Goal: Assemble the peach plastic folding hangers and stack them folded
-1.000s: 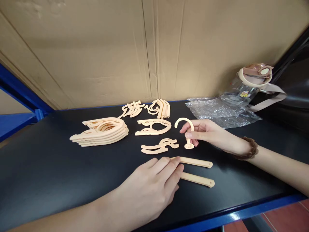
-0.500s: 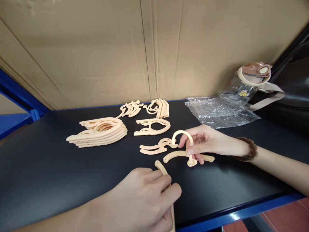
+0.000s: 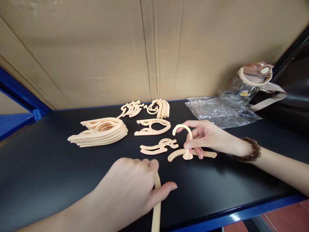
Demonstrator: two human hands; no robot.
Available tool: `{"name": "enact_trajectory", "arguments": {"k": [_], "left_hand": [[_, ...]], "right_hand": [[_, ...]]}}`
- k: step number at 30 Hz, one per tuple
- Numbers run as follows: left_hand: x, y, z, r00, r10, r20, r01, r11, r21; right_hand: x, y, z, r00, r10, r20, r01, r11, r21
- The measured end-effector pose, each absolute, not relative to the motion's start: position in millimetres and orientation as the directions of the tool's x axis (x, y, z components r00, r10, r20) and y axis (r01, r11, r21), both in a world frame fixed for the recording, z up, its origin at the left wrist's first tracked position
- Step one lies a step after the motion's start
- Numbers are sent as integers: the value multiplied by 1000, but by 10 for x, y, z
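My right hand (image 3: 202, 137) pinches a cream plastic hanger hook (image 3: 189, 132) between thumb and fingers, its curve up and round base down. Behind that base a curved hanger arm (image 3: 177, 154) lies crosswise, close to my lower fingertips; whether they touch it I cannot tell. At the front, my left hand (image 3: 134, 190) curls its fingers over another hanger arm (image 3: 156, 209), with the thumb stretched out across it. The arm's upper end is hidden under the fingers. Just beyond lie flat cream pieces (image 3: 153, 150) with curved cut-outs.
Stacked folded hanger frames (image 3: 106, 138) lie at left, with one more frame (image 3: 156, 131) beside them. Hook pieces (image 3: 132, 108) and curved arms (image 3: 164, 108) sit near the cardboard wall (image 3: 96, 64). Clear plastic bags (image 3: 217, 111) and a strapped water bottle (image 3: 251, 80) stand at right.
My left hand has shifted left and up a little with its hanger arm, and its thumb has stretched out. My right hand has raised the hook slightly; the arm behind it sits slightly farther right.
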State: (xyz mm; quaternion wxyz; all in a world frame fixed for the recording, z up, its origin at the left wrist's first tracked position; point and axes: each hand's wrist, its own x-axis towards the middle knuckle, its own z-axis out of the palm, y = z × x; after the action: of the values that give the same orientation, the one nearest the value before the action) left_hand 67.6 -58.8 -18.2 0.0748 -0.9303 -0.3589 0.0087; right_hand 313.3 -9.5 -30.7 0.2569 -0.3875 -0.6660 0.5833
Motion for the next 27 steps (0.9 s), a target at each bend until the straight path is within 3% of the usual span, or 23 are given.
{"name": "enact_trajectory", "arguments": {"k": [2, 4, 13, 18, 23, 27], "left_hand": [[702, -600, -153, 611, 791, -30, 766, -600, -231], [728, -590, -133, 535, 839, -96, 806, -542, -238], [710, -593, -75, 530, 824, -200, 819, -558, -132], [675, -564, -83, 657, 753, 33, 753, -658, -4], [625, -394, -133, 616, 766, 185, 748, -642, 167], [548, -301, -215, 635, 719, 283, 707, -688, 162]], "right_hand": [[3090, -80, -278, -535, 840, -90, 225, 40, -974], [3033, -63, -258, -500, 863, -73, 239, 57, -969], [2839, -37, -306, -537, 843, -44, 91, 6, -996], [2810, -69, -278, -480, 873, -86, 33, -80, -996], [2793, -60, -239, -478, 873, -99, 24, -99, -995], [2775, -48, -247, -482, 872, -85, 10, -91, -996]]}}
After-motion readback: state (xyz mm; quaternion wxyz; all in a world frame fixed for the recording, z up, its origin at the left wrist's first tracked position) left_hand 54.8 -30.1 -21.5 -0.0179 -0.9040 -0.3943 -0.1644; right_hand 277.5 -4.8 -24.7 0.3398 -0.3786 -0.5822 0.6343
